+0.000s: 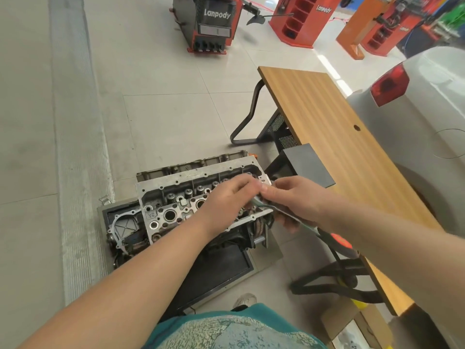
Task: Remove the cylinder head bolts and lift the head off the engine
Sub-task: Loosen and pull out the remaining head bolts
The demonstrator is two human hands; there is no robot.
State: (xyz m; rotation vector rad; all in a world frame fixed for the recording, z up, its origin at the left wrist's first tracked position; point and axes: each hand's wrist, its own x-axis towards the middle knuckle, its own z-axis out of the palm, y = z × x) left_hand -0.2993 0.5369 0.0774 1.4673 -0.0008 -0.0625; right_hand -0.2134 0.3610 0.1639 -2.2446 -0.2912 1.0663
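Observation:
A grey aluminium cylinder head (176,195) sits on an engine block on a low metal stand (226,270) on the floor. Valve springs and round bores show along its top. My right hand (292,197) is closed around the handle of a long wrench (289,215) that reaches to the right end of the head. My left hand (231,197) rests over the head's right half, fingers curled at the wrench's working end. The bolt under the hands is hidden.
A wooden table (334,137) with black legs stands to the right, and a black box (304,167) sits beside the engine. A white car (422,117) is at the far right. Red tyre machines (214,21) stand at the back. A cardboard box (352,326) lies bottom right.

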